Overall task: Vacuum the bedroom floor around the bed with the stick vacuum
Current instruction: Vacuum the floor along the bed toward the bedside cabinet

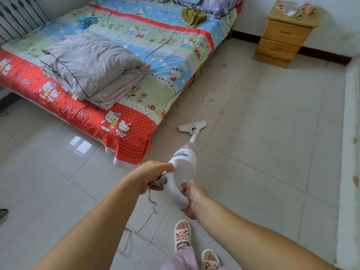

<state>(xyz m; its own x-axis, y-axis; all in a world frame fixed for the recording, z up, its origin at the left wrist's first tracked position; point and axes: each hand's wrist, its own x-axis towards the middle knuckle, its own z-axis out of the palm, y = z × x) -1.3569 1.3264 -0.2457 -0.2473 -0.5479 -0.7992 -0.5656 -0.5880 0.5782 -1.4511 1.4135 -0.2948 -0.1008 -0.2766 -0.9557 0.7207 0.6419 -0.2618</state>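
A white stick vacuum [184, 159] points away from me across the tiled floor [263, 133]. Its flat floor head [191, 126] rests on the tiles just right of the bed's near corner. My right hand [191, 197] grips the curved white handle at its lower end. My left hand [155, 175] holds the top of the handle where the grey power cord [151, 200] comes out. The bed [124, 61] with a red, blue and green cartoon sheet fills the upper left. Pale crumbs and scraps [194, 92] lie scattered along the bed's right side.
A folded grey quilt [91, 65] lies on the bed. A wooden two-drawer nightstand [282, 36] stands against the far wall at upper right. A white ledge [350, 152] runs along the right edge. The cord trails over the floor by my slippered feet [182, 234].
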